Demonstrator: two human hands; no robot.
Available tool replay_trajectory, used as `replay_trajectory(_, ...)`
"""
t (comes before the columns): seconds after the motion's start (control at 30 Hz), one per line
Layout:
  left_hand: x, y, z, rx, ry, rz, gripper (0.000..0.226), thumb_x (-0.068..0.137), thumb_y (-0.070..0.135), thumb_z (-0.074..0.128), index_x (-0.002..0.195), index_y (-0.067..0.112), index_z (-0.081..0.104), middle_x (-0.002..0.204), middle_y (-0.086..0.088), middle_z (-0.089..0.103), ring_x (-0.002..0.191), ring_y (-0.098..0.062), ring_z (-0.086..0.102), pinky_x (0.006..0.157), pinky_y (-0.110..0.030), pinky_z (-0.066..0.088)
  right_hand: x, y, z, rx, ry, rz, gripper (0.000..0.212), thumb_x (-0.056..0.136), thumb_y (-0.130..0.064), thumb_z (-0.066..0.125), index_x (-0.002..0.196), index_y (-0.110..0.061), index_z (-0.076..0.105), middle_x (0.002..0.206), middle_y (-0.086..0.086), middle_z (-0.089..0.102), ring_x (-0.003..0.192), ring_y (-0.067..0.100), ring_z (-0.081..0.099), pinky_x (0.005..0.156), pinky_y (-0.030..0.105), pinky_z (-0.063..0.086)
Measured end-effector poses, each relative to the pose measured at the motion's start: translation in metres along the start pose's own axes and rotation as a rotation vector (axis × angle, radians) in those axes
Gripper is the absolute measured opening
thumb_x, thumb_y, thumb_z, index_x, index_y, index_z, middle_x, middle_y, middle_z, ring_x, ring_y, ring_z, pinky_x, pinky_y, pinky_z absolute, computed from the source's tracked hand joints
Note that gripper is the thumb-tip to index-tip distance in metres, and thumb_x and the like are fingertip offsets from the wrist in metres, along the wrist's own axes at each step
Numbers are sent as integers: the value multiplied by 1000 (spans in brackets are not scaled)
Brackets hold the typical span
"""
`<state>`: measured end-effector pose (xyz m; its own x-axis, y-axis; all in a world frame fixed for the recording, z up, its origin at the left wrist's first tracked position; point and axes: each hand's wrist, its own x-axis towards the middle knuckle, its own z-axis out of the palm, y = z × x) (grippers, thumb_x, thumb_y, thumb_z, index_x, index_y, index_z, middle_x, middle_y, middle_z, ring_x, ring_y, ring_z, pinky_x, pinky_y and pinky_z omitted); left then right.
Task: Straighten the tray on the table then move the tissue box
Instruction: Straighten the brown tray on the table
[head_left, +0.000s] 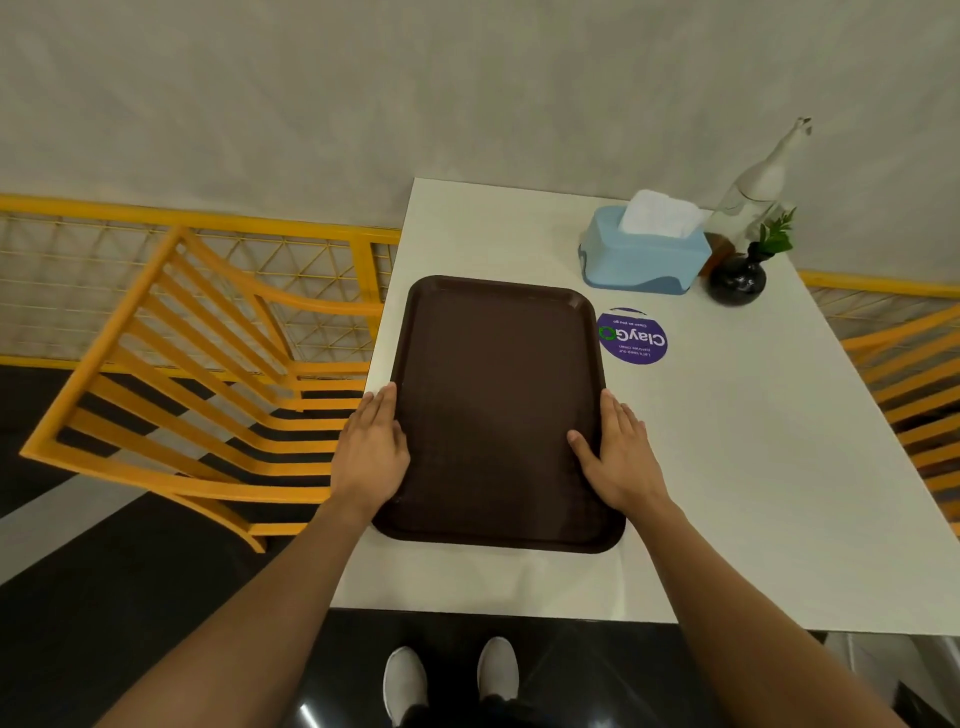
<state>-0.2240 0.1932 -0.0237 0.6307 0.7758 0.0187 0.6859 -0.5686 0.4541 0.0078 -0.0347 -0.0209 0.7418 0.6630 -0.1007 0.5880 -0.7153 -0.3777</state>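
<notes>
Tray (496, 410) near the table's (727, 467) left edge: your left hand (371, 452) and right hand (618, 457) clamp its long sides, probably squaring it.

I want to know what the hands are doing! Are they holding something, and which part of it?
Both hands hold the brown tray by its long side edges: left hand on the left edge, right hand on the right.
</notes>
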Motion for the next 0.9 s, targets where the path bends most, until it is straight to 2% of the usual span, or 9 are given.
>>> replay_trajectory(0.3,3,2,1,-20,3,-2,55,104,22,41,157,13,29,157,-10,40,148,-26,33,119,-43,32,6,2,2,19,16,20,77,101,-59,40,162,-19,12,167,4,24,152,29,24,122,49,26)
replay_trajectory(0.9,0,2,-3,-61,-39,-30,58,104,23,43,158,14,25,159,-10,37,147,-26,34,116,-42,37,5,5,4,8,11,-3,78,102,-60,37,162,-18,11,167,5,24,152,29,23,123,50,23)
